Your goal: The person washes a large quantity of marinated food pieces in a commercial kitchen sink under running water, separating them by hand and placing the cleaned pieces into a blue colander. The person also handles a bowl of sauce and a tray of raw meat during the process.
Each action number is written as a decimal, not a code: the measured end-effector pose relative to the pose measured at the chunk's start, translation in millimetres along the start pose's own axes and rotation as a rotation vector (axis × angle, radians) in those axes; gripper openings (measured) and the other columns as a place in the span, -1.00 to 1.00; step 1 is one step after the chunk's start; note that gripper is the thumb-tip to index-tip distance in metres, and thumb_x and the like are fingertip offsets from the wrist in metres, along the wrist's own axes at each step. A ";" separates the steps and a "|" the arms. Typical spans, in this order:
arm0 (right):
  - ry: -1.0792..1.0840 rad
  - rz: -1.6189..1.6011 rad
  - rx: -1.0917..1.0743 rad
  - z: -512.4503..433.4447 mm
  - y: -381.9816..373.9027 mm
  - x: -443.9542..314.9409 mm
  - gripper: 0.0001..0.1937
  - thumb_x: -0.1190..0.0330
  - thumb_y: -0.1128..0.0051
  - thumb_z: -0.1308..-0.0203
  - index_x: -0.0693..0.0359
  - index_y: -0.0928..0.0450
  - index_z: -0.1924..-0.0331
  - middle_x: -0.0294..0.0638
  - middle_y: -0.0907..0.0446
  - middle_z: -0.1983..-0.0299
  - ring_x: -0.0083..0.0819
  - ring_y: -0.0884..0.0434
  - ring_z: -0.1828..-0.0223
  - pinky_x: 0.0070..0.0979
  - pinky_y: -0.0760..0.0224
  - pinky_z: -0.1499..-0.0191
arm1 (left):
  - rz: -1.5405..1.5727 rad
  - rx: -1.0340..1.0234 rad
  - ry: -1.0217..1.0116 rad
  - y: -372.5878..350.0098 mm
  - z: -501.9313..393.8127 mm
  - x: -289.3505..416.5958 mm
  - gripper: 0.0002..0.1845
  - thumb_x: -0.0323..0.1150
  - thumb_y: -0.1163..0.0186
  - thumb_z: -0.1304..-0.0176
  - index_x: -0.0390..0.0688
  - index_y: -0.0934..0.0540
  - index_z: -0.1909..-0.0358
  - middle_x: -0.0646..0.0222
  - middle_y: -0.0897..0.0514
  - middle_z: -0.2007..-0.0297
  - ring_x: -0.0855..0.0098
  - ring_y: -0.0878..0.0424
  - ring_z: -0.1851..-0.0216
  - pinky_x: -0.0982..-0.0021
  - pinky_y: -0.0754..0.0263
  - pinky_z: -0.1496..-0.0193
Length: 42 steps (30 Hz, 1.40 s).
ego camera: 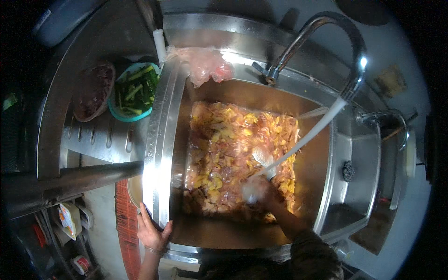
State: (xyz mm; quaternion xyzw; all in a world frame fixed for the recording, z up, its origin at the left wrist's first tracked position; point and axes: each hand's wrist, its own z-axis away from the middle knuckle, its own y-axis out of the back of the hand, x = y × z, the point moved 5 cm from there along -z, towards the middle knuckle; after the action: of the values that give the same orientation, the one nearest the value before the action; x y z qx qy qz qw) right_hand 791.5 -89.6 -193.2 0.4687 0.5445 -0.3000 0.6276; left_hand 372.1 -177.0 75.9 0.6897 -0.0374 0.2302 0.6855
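A large stainless steel sink (pixel 313 168) holds a mass of raw meat pieces with yellow fat (pixel 224 154) under water. My right hand (pixel 257 190) is blurred over the meat, low right of centre, and its fingers cannot be made out. A whitish object (pixel 264 159), perhaps a metal ladle or bowl, lies just above it. From the curved chrome faucet (pixel 357 45), a water stream (pixel 308 134) runs down towards that hand. My left hand (pixel 150 227) rests on the sink's lower left corner, fingers spread over the rim.
A turquoise basket (pixel 131 119) of cut green vegetables and a bowl of dark meat (pixel 92 92) stand on the left counter. A clear plastic bag (pixel 210 68) lies on the back rim. At the right, a smaller sink (pixel 357 147) holds a steel scourer (pixel 348 170), beside a second faucet (pixel 388 113).
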 end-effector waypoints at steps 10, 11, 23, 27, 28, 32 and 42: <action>-0.453 0.714 0.224 -247.0 -82.1 -56.0 -0.69 0.32 0.09 -0.26 0.21 -0.38 -0.06 -0.18 -0.39 -0.07 -0.30 -0.33 -0.12 -0.24 -0.18 -0.13 | -0.069 -0.032 0.015 -3.0 -5.1 -2.9 0.16 -0.05 -0.44 0.26 -0.30 -0.01 -0.35 -0.07 -0.42 0.18 -0.02 -0.53 0.35 0.17 -0.50 0.40; -0.343 0.966 -0.020 -233.2 -112.3 -66.3 -0.69 0.29 0.11 -0.25 0.18 -0.40 -0.04 -0.19 -0.36 -0.11 -0.28 -0.26 -0.19 -0.15 -0.03 -0.22 | -0.074 -0.039 0.028 -2.4 -4.1 -2.7 0.16 -0.04 -0.44 0.26 -0.30 -0.01 -0.35 -0.06 -0.42 0.18 -0.01 -0.53 0.35 0.18 -0.51 0.40; -0.227 0.024 0.493 -88.9 17.6 -14.7 -0.65 0.20 0.11 -0.26 0.11 -0.37 -0.08 -0.15 -0.36 -0.06 -0.24 -0.27 -0.16 -0.02 0.01 -0.28 | -0.019 -0.025 -0.007 -6.5 -3.1 -1.7 0.14 0.12 -0.35 0.18 -0.35 -0.04 -0.33 0.04 -0.40 0.22 0.10 -0.52 0.39 0.23 -0.47 0.44; 0.043 -1.265 0.236 -168.0 -62.4 -53.3 -0.64 0.18 0.11 -0.28 0.12 -0.35 -0.10 -0.15 -0.39 0.00 -0.23 -0.36 -0.08 -0.05 -0.11 -0.26 | -0.015 -0.033 0.005 -5.5 -5.4 4.1 0.12 0.05 -0.37 0.17 -0.29 -0.01 -0.35 -0.02 -0.40 0.18 -0.03 -0.51 0.30 0.12 -0.47 0.33; 0.048 -1.439 0.090 -163.5 -80.7 -64.5 -0.64 0.17 0.11 -0.28 0.12 -0.34 -0.10 -0.15 -0.40 0.02 -0.22 -0.38 -0.06 -0.06 -0.15 -0.25 | 0.027 -0.039 0.015 -5.0 -4.7 0.7 0.11 0.05 -0.36 0.16 -0.27 -0.01 -0.35 -0.04 -0.40 0.16 -0.05 -0.51 0.30 0.12 -0.47 0.33; -0.432 -1.483 0.041 -44.8 -94.9 -56.2 -0.59 0.17 0.16 -0.31 0.14 -0.27 -0.18 -0.12 -0.37 -0.04 -0.19 -0.39 -0.08 -0.05 -0.12 -0.29 | -0.020 -0.063 0.043 -4.2 -1.4 -3.0 0.09 0.02 -0.35 0.15 -0.25 -0.02 -0.36 -0.05 -0.41 0.12 -0.10 -0.50 0.23 0.11 -0.47 0.28; -0.489 1.009 0.442 -55.0 148.7 -20.3 -0.57 0.23 0.14 -0.28 0.18 -0.28 -0.19 -0.10 -0.41 -0.01 -0.23 -0.40 0.03 -0.13 -0.18 -0.18 | -0.058 -0.076 -0.033 -5.7 -2.9 5.9 0.10 0.00 -0.36 0.13 -0.22 0.05 -0.37 -0.14 -0.37 -0.01 -0.14 -0.49 0.13 0.09 -0.47 0.18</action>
State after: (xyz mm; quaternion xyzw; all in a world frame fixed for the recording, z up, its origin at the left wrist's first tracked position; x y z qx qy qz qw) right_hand 896.7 14.7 -132.9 0.7059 0.0198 -0.1703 0.6872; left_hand 378.7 -172.3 72.6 0.6679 -0.0375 0.1973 0.7167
